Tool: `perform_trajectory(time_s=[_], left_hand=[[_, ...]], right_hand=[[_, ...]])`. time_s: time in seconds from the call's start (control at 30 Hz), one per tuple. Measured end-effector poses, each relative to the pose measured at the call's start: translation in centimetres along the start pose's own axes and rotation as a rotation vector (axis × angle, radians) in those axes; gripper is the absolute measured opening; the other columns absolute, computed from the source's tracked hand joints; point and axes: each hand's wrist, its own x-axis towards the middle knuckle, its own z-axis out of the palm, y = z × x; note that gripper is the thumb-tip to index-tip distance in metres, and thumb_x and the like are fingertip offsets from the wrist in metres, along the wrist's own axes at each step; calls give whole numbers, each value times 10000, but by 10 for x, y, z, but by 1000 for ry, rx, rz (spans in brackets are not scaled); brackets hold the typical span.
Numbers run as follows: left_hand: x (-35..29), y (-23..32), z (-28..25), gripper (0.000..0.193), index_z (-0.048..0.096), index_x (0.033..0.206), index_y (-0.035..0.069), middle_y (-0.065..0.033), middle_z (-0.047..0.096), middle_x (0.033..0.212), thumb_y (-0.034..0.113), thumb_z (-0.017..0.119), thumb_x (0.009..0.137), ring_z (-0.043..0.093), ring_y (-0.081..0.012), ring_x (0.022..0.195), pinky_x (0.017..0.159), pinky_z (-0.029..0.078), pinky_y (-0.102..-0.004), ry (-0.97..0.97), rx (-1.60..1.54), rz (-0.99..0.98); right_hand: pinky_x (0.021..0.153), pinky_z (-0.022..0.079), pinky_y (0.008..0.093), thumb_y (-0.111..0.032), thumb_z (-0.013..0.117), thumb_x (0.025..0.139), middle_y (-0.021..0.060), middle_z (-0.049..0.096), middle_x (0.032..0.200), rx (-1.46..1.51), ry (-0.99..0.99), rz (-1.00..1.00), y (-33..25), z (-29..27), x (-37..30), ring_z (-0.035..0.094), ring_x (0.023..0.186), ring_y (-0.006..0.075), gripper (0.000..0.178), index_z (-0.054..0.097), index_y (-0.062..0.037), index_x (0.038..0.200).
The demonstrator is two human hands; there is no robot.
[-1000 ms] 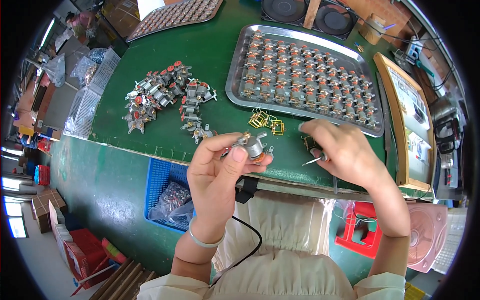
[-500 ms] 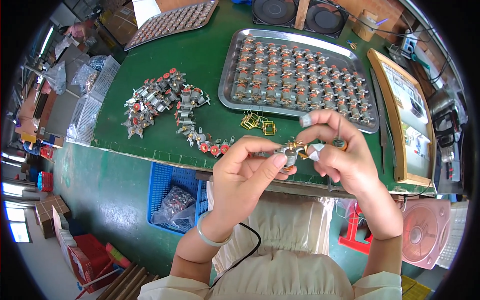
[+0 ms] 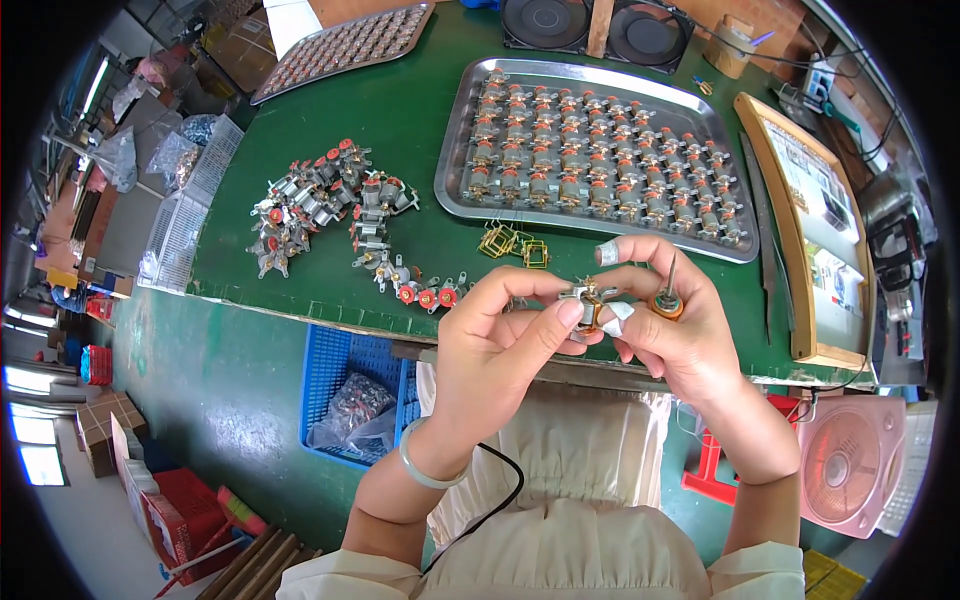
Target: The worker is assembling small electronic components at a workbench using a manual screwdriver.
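Over the table's front edge, my left hand (image 3: 500, 345) is closed, thumb and fingers pinching a small metal motor-like part (image 3: 585, 298). My right hand (image 3: 680, 325) meets it from the other side. Its thumb and index finger, tips wrapped in white tape, pinch a small yellow metal frame (image 3: 597, 318) against that part. A slim pointed tool (image 3: 667, 297) with an amber end also sits among the right hand's fingers, point upward. Just beyond my hands lie several yellow wire frames (image 3: 536, 254). Fingers hide much of the held part.
A steel tray (image 3: 590, 218) carries rows of similar parts; a second tray (image 3: 345, 48) stands far left. Loose parts (image 3: 310, 195) are heaped at left, trailing toward my hands. A wood-framed board (image 3: 805, 230) leans at right. Below the table are a blue crate (image 3: 322, 385) and pink fan (image 3: 848, 460).
The yellow frame now sits up against the motor-like part, where it was slightly apart. My right hand has shifted a little left and turned, tipping the pointed tool more upright.
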Motion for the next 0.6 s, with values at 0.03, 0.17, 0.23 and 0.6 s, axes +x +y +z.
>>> perform_trajectory(time_s=[0.03,0.17,0.23,0.6], left_hand=[[0,0,-1,152,503,959,-51,-126,596,901,38,544,842,621,-182,802,682,534,-260,-9,-11,-13],[1,-1,-2,142,500,944,-44,-109,561,878,56,528,849,623,-218,793,674,558,-306,-29,18,-24],[2,0,-1,142,500,946,-46,-109,559,879,57,523,851,623,-216,790,680,558,-309,-35,31,-23],[0,-2,0,142,503,955,-52,-108,576,896,50,520,858,618,-182,800,690,539,-267,-2,7,-9]], right_hand=[[386,327,134,-39,610,763,116,574,968,-22,-7,-20,1,0,0,468,545,21,452,378,-29,1151],[388,326,130,-26,607,758,111,572,966,-44,8,-39,2,-1,2,475,570,16,457,378,-34,1153],[382,322,131,-18,600,755,108,572,964,-72,32,-51,0,0,1,476,583,13,457,375,-35,1152],[556,414,156,36,593,739,111,580,926,-111,43,-145,-2,8,0,542,707,44,463,354,-20,1132]])
